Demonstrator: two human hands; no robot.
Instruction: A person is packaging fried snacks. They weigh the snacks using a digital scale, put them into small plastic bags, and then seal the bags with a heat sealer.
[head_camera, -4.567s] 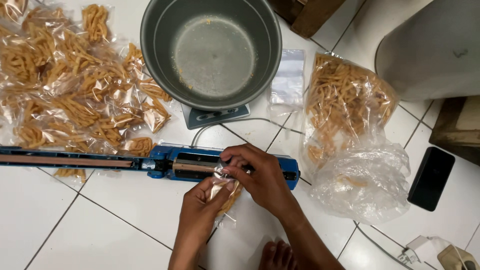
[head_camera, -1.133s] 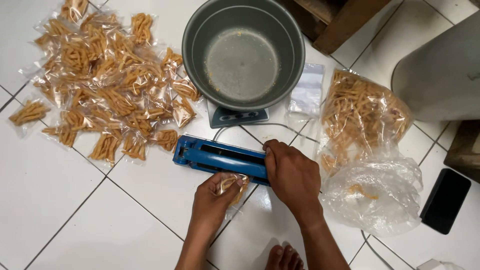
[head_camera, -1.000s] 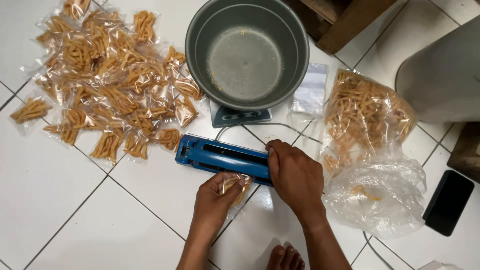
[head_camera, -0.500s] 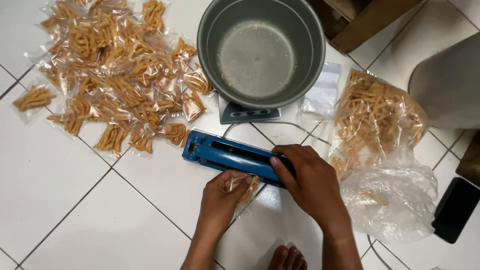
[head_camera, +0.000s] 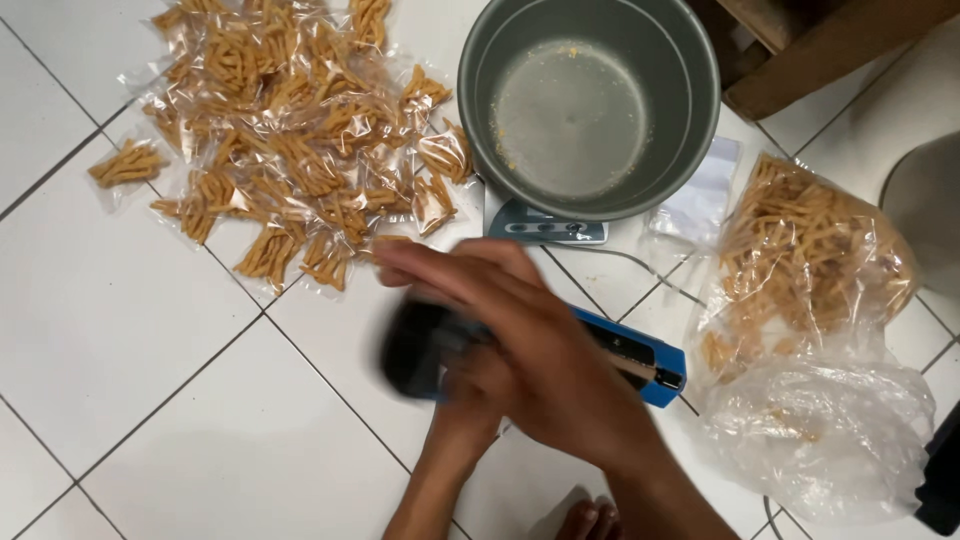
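**Hands over the blue sealer on the tiled floor**

The blue heat sealer (head_camera: 640, 362) lies on the white tiled floor (head_camera: 150, 330), near the middle of the scene, its right end showing and its left part dark and blurred. The right hand (head_camera: 520, 340) lies across it, fingers stretched out to the left and close together, blurred; whether it grips the sealer I cannot tell. The left hand (head_camera: 470, 375) sits mostly beneath the right one, so its state cannot be told. Just beyond stands a grey metal pot (head_camera: 588, 100) on a small scale (head_camera: 545, 225). Far left lies a heap of small sealed snack packets (head_camera: 290, 130). To the right sits a large clear bag of snack sticks (head_camera: 810, 300).
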